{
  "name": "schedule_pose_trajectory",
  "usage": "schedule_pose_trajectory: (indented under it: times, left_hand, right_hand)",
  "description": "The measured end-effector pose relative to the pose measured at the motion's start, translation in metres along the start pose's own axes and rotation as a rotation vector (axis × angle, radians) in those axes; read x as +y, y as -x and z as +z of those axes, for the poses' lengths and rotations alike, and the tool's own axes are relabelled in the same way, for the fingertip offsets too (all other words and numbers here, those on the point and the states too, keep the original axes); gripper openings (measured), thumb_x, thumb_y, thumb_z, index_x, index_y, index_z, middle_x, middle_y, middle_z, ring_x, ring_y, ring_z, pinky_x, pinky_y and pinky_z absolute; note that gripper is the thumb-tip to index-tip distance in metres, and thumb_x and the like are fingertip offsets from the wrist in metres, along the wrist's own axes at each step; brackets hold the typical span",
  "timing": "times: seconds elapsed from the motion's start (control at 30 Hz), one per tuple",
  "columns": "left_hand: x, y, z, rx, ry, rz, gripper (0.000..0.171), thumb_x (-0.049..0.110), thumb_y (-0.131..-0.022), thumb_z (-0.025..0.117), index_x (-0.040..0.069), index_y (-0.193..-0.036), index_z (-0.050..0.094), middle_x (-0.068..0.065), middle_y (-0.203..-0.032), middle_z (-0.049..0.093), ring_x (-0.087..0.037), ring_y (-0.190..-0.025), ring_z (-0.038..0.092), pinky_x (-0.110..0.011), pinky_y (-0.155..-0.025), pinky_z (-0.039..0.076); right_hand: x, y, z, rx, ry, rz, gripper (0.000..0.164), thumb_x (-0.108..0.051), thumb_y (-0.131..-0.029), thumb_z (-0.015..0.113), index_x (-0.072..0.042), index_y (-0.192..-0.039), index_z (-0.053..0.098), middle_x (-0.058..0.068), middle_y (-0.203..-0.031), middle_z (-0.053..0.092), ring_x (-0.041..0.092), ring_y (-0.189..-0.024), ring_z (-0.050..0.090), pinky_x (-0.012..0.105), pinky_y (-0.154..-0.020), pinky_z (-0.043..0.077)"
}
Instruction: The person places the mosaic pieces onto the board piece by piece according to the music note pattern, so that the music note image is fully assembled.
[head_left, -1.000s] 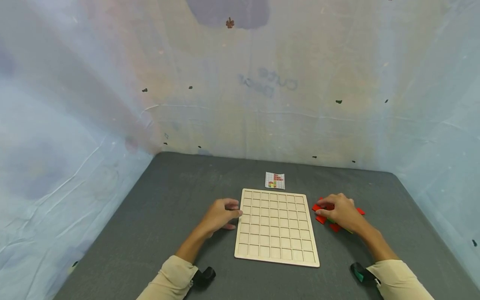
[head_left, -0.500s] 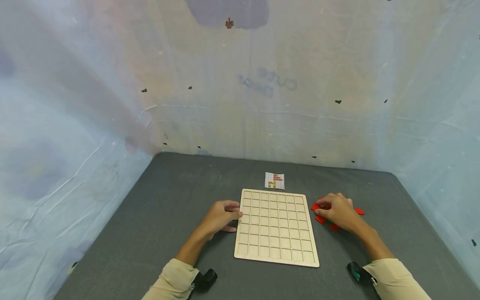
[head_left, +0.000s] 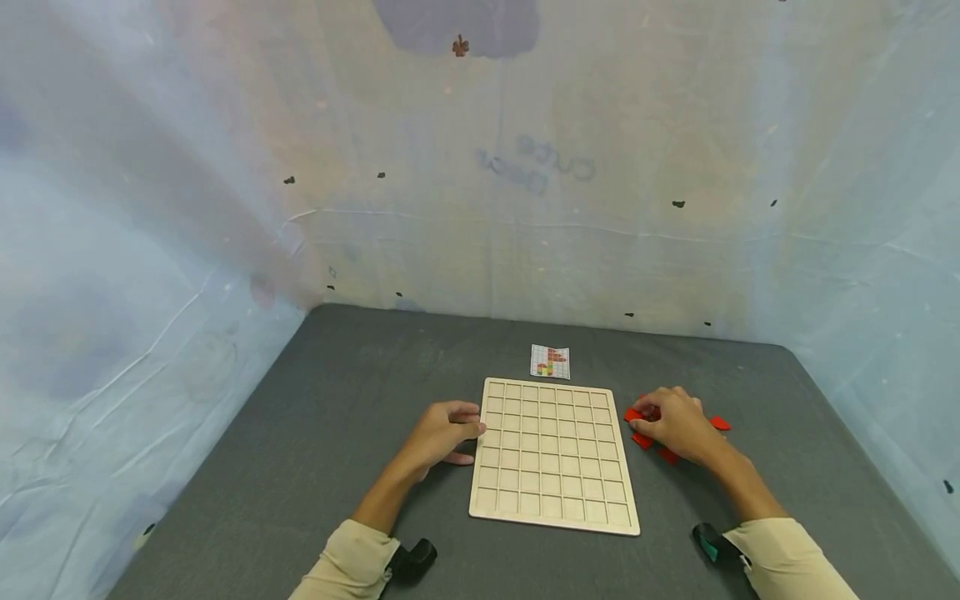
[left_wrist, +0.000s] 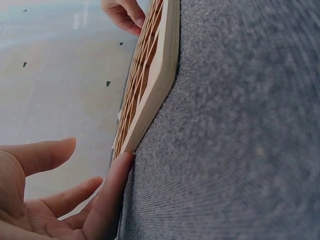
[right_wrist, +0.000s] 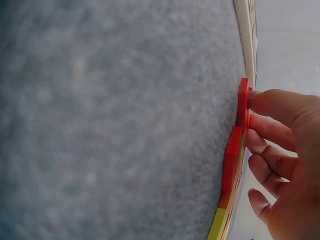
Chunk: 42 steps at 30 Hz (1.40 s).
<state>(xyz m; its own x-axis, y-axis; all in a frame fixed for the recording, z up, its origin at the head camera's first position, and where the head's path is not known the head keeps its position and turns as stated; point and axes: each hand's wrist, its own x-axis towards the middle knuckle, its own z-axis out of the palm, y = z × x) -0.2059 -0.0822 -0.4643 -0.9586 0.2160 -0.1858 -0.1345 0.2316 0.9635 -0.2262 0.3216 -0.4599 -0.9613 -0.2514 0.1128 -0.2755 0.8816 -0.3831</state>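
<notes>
A pale wooden grid board (head_left: 553, 454) lies on the dark cloth, its grooved cells bare. At its left edge rests my left hand (head_left: 438, 437), fingers spread and relaxed; in the left wrist view a fingertip (left_wrist: 125, 160) touches the board's corner. Right of the board, my right hand (head_left: 678, 423) is over a small heap of flat tiles, thumb and index fingertips apart at red tiles (right_wrist: 242, 102). Another red tile (right_wrist: 231, 160) and a yellow tile (right_wrist: 216, 223) lie along the cloth below them. The palm hides part of the heap in the head view.
Beyond the board lies a small printed card (head_left: 550, 362) with a coloured pattern on a grid. One red tile (head_left: 719, 423) sits apart at the right of the heap. A pale sheet (head_left: 487, 208) hangs behind and beside the table (head_left: 360, 350).
My right hand has shifted slightly left over the tiles, and its wrist has come a little inward. My left hand and the board stay in place.
</notes>
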Motion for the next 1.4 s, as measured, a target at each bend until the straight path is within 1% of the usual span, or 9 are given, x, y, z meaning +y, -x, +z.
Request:
schedule_pose_trajectory:
  times: [0.27, 0.5, 0.6, 0.77, 0.87, 0.97, 1.13, 1.27, 1.4]
  left_hand:
    - [-0.002, -0.001, 0.000, 0.011, 0.002, -0.003, 0.048, 0.014, -0.098, 0.075, -0.003, -0.141, 0.063, -0.019, -0.128, 0.067, -0.026, -0.108, 0.073, -0.038, -0.069, 0.068]
    - [-0.005, -0.002, 0.000, 0.003, -0.005, 0.001, 0.050, 0.009, -0.095, 0.076, -0.003, -0.141, 0.063, -0.020, -0.133, 0.065, -0.024, -0.102, 0.073, -0.037, -0.067, 0.068]
    - [-0.006, -0.002, 0.000, -0.002, -0.005, 0.006, 0.051, 0.005, -0.094, 0.076, -0.002, -0.142, 0.063, -0.020, -0.136, 0.064, -0.025, -0.102, 0.073, -0.038, -0.067, 0.068]
    - [-0.007, -0.003, 0.001, -0.009, 0.000, 0.021, 0.055, -0.002, -0.089, 0.076, -0.003, -0.142, 0.062, -0.021, -0.137, 0.063, -0.026, -0.103, 0.073, -0.038, -0.067, 0.068]
    - [-0.007, -0.003, 0.001, -0.010, 0.006, 0.023, 0.058, -0.007, -0.086, 0.076, -0.003, -0.142, 0.063, -0.021, -0.137, 0.063, -0.029, -0.107, 0.073, -0.039, -0.066, 0.068]
    - [-0.007, -0.003, 0.001, -0.012, 0.009, 0.019, 0.060, -0.012, -0.084, 0.075, -0.003, -0.141, 0.063, -0.021, -0.136, 0.064, -0.031, -0.110, 0.073, -0.040, -0.065, 0.068]
    - [-0.006, -0.004, 0.001, -0.016, 0.010, 0.011, 0.062, -0.016, -0.082, 0.075, 0.000, -0.141, 0.064, -0.020, -0.135, 0.063, -0.028, -0.107, 0.072, -0.040, -0.064, 0.067]
    - [-0.006, -0.004, 0.002, -0.014, 0.002, 0.007, 0.065, -0.018, -0.080, 0.074, 0.001, -0.141, 0.065, -0.018, -0.134, 0.064, -0.025, -0.102, 0.072, -0.039, -0.062, 0.067]
    - [-0.006, -0.003, 0.002, -0.007, -0.013, 0.007, 0.065, -0.019, -0.079, 0.075, 0.003, -0.140, 0.065, -0.017, -0.133, 0.064, -0.025, -0.102, 0.072, -0.038, -0.061, 0.066]
  right_hand:
    - [0.001, 0.001, 0.002, 0.026, -0.002, -0.021, 0.026, -0.024, -0.093, 0.081, -0.004, -0.109, 0.080, 0.008, -0.100, 0.072, 0.030, -0.095, 0.059, 0.052, -0.078, 0.042]
    - [-0.003, -0.001, 0.000, 0.046, -0.029, -0.048, 0.027, -0.024, -0.095, 0.080, -0.004, -0.113, 0.080, 0.014, -0.109, 0.074, 0.035, -0.101, 0.060, 0.060, -0.086, 0.047]
    - [-0.005, -0.003, 0.000, 0.046, -0.034, -0.056, 0.027, -0.023, -0.095, 0.080, -0.004, -0.115, 0.080, 0.011, -0.108, 0.074, 0.031, -0.100, 0.061, 0.056, -0.086, 0.049]
    - [-0.011, -0.008, 0.001, 0.062, -0.045, -0.074, 0.026, -0.023, -0.095, 0.081, -0.006, -0.114, 0.081, 0.007, -0.105, 0.074, 0.022, -0.092, 0.059, 0.044, -0.080, 0.048]
    - [-0.016, -0.011, 0.002, 0.069, -0.056, -0.076, 0.027, -0.023, -0.095, 0.081, -0.005, -0.114, 0.081, 0.008, -0.105, 0.074, 0.024, -0.094, 0.061, 0.045, -0.081, 0.051]
    - [-0.023, -0.014, 0.002, 0.074, -0.066, -0.081, 0.027, -0.024, -0.096, 0.080, -0.005, -0.114, 0.080, 0.009, -0.107, 0.074, 0.028, -0.097, 0.063, 0.051, -0.083, 0.054]
    - [-0.034, -0.021, 0.003, 0.062, -0.090, -0.072, 0.028, -0.026, -0.096, 0.080, -0.006, -0.116, 0.080, 0.010, -0.111, 0.073, 0.031, -0.101, 0.064, 0.057, -0.086, 0.056]
    - [-0.041, -0.027, 0.004, 0.037, -0.113, -0.070, 0.028, -0.025, -0.098, 0.079, -0.006, -0.118, 0.080, 0.010, -0.112, 0.073, 0.031, -0.102, 0.065, 0.058, -0.087, 0.056]
    - [-0.048, -0.034, 0.006, 0.023, -0.142, -0.091, 0.027, -0.023, -0.097, 0.079, -0.005, -0.118, 0.079, 0.009, -0.111, 0.073, 0.031, -0.101, 0.064, 0.054, -0.086, 0.054]
